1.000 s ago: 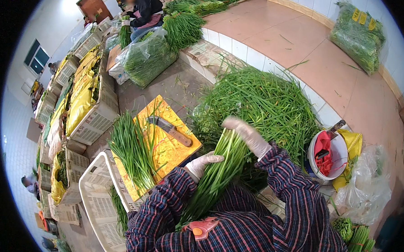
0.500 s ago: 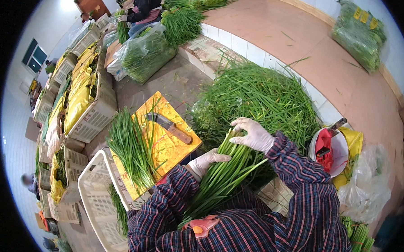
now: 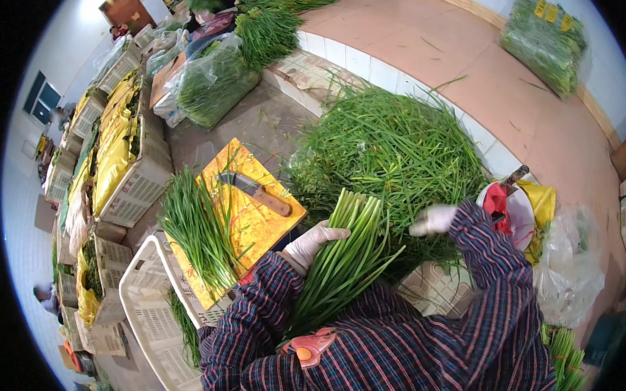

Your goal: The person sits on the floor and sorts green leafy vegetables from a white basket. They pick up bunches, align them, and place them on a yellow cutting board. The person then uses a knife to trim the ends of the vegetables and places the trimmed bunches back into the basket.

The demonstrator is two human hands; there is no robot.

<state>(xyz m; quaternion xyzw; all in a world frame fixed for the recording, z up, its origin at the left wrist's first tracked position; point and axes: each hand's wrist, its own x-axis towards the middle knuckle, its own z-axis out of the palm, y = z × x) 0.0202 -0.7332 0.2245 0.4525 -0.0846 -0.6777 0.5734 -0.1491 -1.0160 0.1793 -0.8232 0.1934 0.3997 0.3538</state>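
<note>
One fat bunch [image 3: 350, 239] of skinny green stems, pale ends pointing away, and the left hand [image 3: 310, 246] has it wrapped tight in a thin whitish glove. Right hand [image 3: 436, 219] is apart from it, near the shaggy, tangled pile [image 3: 402, 146]; too blurry, can't tell what those fingers are doing. Flat yellow board [image 3: 276, 228] up left has a brown-handled knife [image 3: 262, 194] on it, plus stalks [image 3: 196, 232] hogging one side. Perforated plastic crate [image 3: 147, 318] just beside that. Right sleeve [image 3: 494, 257] partly blocks the round bucket [image 3: 521, 220].
</note>
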